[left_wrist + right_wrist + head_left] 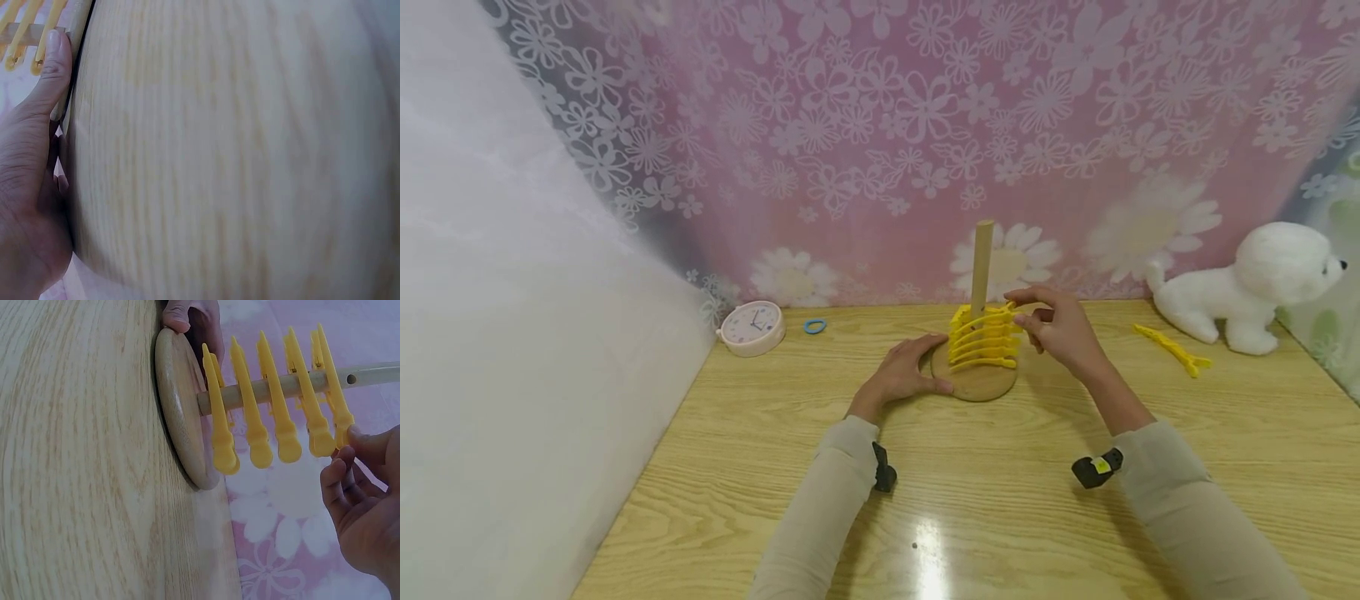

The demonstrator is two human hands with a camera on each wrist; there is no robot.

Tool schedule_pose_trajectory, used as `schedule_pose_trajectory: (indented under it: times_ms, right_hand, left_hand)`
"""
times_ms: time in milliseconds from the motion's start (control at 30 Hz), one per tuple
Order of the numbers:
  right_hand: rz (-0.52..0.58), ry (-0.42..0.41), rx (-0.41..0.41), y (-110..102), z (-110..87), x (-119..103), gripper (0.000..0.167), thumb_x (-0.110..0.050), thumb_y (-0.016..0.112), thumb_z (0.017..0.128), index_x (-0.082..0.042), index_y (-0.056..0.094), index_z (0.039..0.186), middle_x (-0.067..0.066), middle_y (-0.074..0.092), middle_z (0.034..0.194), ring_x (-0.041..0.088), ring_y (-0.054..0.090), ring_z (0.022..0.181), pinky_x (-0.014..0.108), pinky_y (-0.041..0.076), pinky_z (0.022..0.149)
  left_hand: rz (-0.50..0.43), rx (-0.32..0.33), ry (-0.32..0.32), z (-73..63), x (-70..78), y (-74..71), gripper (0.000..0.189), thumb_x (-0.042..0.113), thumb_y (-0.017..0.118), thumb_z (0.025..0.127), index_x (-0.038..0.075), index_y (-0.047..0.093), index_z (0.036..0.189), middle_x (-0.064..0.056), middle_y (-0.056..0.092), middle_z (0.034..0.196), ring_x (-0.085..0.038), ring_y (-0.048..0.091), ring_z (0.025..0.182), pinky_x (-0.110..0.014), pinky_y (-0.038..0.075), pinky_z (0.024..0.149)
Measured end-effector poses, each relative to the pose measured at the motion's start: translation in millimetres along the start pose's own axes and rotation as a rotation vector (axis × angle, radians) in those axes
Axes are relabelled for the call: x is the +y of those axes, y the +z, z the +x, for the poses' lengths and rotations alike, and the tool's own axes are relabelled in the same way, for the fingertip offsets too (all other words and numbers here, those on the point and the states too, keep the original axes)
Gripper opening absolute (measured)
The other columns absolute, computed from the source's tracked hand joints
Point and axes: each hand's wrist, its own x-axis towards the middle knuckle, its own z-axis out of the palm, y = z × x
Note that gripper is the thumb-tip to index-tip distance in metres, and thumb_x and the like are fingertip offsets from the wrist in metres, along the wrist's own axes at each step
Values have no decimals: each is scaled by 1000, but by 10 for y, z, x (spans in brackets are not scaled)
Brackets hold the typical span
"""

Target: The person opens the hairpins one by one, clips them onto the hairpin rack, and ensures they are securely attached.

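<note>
A wooden stand has a round base and an upright rod with a hole in it, seen in the right wrist view. Several yellow hair clips are clamped on the rod, one above another. My left hand grips the left rim of the base, thumb on top, as the left wrist view also shows. With thumb and fingertips my right hand pinches the wide end of the topmost clip. That clip sits around the rod just below the hole.
Another yellow clip lies on the table to the right, before a white toy dog. A pink clock and a small blue ring-shaped thing are at the left. A flowered curtain hangs behind.
</note>
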Motion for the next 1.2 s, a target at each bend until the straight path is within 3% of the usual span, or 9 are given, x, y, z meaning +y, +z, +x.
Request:
schedule_pose_trajectory:
  times_ms: [333,567,1100,1200]
  right_hand:
    - [84,-19,-2,-107,-57,49,46,-11,65,104,-12,57,149,20,61,135,23,49,52,34,53,49]
    - [106,26,28,-309,-217,153,48,-18,66,104,-17,55,151,-9,63,125,23,51,54,33,55,52]
    - [12,236,124,-934,-650,644,62,-27,69,103,-14,43,158,-16,59,118,16,57,59,30,57,55]
    - [14,285,179,-1017,-712,694,49,-28,71,101,-22,53,147,-20,60,111,13,59,59,28,58,55]
  left_hand:
    - [-5,2,11,-3,3,-4,95,55,81,86,31,33,164,8,33,168,-24,22,158,-45,11,131]
    - [-4,6,7,-4,-17,6,94,54,81,87,32,32,164,8,32,169,-23,22,158,-44,11,131]
    - [-24,-5,5,-5,-1,-6,94,53,81,88,29,32,165,6,32,169,-26,20,159,-45,10,131]
    - [-12,2,12,0,8,-10,94,52,81,88,28,33,165,5,33,169,-25,23,158,-44,11,131]
